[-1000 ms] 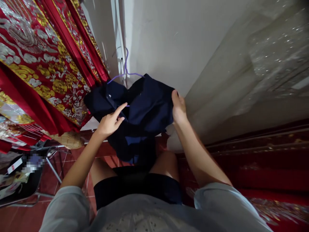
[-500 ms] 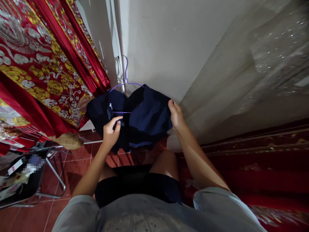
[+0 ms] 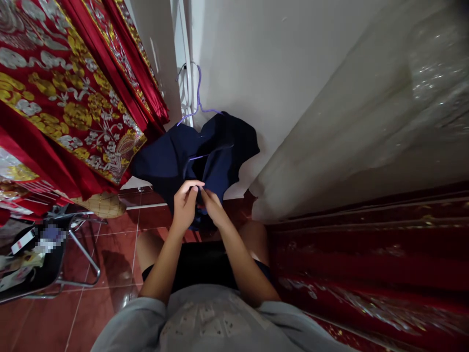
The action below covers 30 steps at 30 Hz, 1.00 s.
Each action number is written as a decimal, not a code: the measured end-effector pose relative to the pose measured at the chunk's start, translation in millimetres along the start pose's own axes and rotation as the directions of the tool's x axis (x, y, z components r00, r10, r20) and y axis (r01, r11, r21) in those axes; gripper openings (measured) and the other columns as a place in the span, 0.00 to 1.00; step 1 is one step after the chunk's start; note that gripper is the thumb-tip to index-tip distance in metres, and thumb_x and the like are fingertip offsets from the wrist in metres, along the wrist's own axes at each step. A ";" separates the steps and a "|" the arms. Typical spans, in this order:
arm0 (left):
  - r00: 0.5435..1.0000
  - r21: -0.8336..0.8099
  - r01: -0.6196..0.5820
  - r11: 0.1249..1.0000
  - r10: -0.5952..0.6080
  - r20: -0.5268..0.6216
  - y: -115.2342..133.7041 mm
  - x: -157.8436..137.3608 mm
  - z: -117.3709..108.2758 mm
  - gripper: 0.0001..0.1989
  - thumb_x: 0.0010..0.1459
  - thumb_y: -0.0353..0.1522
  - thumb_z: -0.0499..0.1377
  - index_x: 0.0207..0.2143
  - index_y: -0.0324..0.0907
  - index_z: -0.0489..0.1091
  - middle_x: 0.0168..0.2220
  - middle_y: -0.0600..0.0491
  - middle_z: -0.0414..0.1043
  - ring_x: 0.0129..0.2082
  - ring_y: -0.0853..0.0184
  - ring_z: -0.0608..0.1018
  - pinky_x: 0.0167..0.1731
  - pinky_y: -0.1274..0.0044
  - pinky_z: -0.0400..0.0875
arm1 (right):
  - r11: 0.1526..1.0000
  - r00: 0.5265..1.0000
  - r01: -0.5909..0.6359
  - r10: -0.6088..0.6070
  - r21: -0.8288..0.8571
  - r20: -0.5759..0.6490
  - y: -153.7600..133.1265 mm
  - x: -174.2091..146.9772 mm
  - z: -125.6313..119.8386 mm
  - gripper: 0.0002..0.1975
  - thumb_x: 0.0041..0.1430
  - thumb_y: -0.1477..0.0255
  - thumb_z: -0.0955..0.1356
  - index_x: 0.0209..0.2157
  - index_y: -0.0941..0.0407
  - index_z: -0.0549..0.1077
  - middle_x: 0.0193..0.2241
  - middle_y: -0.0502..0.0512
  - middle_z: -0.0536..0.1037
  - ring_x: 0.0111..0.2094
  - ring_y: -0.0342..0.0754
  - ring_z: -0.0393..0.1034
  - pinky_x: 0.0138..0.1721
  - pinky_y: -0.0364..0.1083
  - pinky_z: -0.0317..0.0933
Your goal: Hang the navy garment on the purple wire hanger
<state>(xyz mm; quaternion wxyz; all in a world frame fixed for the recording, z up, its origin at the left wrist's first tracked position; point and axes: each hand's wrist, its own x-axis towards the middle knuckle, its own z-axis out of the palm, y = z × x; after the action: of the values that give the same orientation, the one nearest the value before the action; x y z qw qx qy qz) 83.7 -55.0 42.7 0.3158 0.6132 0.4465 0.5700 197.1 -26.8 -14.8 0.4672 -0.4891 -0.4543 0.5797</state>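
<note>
A dark navy garment [image 3: 157,159], which looks like a jacket or shirt, hangs open at the front on a purple hanger [image 3: 199,93]. The hanger's hook is by a white metal upright, and its lower bar shows through the garment's opening. My left hand [image 3: 185,203] pinches the front edge of the garment, low on the opening. Against it, my right hand [image 3: 213,205] pinches the other front edge, with the fingertips of both hands meeting. Whether a button lies between the fingers is too small to tell.
Red cloth with gold and silver embroidery [image 3: 88,107] hangs at the left. Below it stands a black folding chair [image 3: 54,274] with things on its seat. A plastic-covered pale surface [image 3: 330,132] slopes along the right, above red fabric [image 3: 366,264]. The floor is red tile [image 3: 113,264].
My right hand has left the garment's right side and come to the middle beside my left hand. Both hands now pinch the front edges, drawn together.
</note>
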 end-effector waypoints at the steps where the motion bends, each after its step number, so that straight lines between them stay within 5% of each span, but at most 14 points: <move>1: 1.000 -0.010 -0.003 1.000 0.004 0.005 1.1 -1.7 1.0 0.14 0.70 0.39 0.54 0.39 0.43 0.77 0.38 0.50 0.78 0.37 0.65 0.78 0.43 0.73 0.73 | 0.999 1.000 -0.002 0.002 0.033 -0.013 4.4 -0.1 9.1 0.30 0.54 0.39 0.66 0.26 0.54 0.68 0.18 0.47 0.67 0.21 0.43 0.62 0.24 0.44 0.57; 3: 1.000 -0.018 -0.006 1.000 0.006 -0.014 2.8 -5.2 0.2 0.15 0.71 0.39 0.53 0.37 0.43 0.75 0.38 0.50 0.77 0.40 0.64 0.78 0.46 0.72 0.73 | 0.999 0.999 0.023 -0.022 0.035 -0.038 7.4 -0.1 18.5 0.31 0.53 0.39 0.66 0.25 0.54 0.67 0.17 0.47 0.66 0.20 0.42 0.61 0.23 0.43 0.54; 8: 0.992 -0.031 0.028 0.999 -0.032 -0.125 2.7 -12.8 -4.6 0.13 0.70 0.41 0.55 0.38 0.44 0.73 0.37 0.51 0.73 0.38 0.65 0.75 0.41 0.74 0.72 | 0.999 0.986 -0.019 0.025 -0.039 0.165 4.5 -6.3 16.3 0.35 0.53 0.35 0.63 0.18 0.55 0.67 0.16 0.54 0.71 0.19 0.44 0.63 0.22 0.45 0.52; 12: 0.988 -0.160 0.041 0.986 -0.064 -0.140 -1.5 -18.3 2.1 0.13 0.66 0.41 0.61 0.49 0.49 0.65 0.37 0.54 0.69 0.32 0.70 0.72 0.36 0.77 0.70 | 0.998 1.000 0.019 -0.019 0.066 0.000 8.0 -18.1 14.1 0.31 0.53 0.40 0.67 0.19 0.54 0.67 0.16 0.50 0.69 0.19 0.41 0.59 0.24 0.44 0.53; 16: 0.983 -0.226 0.006 0.974 -0.047 -0.179 -21.1 -25.0 4.8 0.26 0.65 0.39 0.60 0.58 0.56 0.48 0.40 0.56 0.70 0.37 0.69 0.76 0.45 0.73 0.73 | 0.993 0.998 0.031 -0.024 0.110 -0.064 3.7 -22.3 5.3 0.28 0.54 0.44 0.69 0.19 0.54 0.66 0.16 0.48 0.64 0.19 0.40 0.55 0.24 0.44 0.51; 22: 0.990 0.017 0.129 0.991 -0.130 0.057 -70.7 -39.8 1.9 0.15 0.61 0.29 0.58 0.50 0.44 0.65 0.45 0.49 0.74 0.48 0.63 0.78 0.51 0.69 0.73 | 0.997 0.993 0.029 -0.037 0.078 0.114 -5.6 -24.6 -1.8 0.18 0.56 0.55 0.68 0.23 0.55 0.72 0.18 0.48 0.68 0.20 0.41 0.57 0.24 0.43 0.51; 26: 0.994 0.101 0.100 0.990 -0.095 -0.051 -79.6 -45.0 11.2 0.04 0.63 0.29 0.55 0.38 0.42 0.69 0.34 0.52 0.73 0.37 0.66 0.77 0.41 0.74 0.72 | 0.994 0.986 -0.080 0.069 0.071 0.149 -11.2 -26.3 -1.9 0.16 0.54 0.59 0.69 0.20 0.56 0.71 0.15 0.49 0.68 0.17 0.39 0.56 0.20 0.42 0.47; 30: 0.998 0.181 0.033 0.983 -0.023 -0.058 -81.9 -44.4 20.4 0.05 0.64 0.29 0.55 0.35 0.42 0.70 0.34 0.51 0.72 0.36 0.65 0.76 0.39 0.74 0.71 | 0.982 0.995 -0.093 0.084 0.167 0.062 -44.7 1.2 -11.6 0.16 0.52 0.61 0.71 0.19 0.57 0.69 0.12 0.45 0.61 0.14 0.36 0.50 0.16 0.40 0.39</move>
<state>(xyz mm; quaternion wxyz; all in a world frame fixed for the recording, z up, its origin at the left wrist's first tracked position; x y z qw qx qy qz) 90.5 -59.9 -52.3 0.2539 0.6171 0.5139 0.5391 212.8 -18.0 27.8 0.4683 -0.4512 -0.3937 0.6497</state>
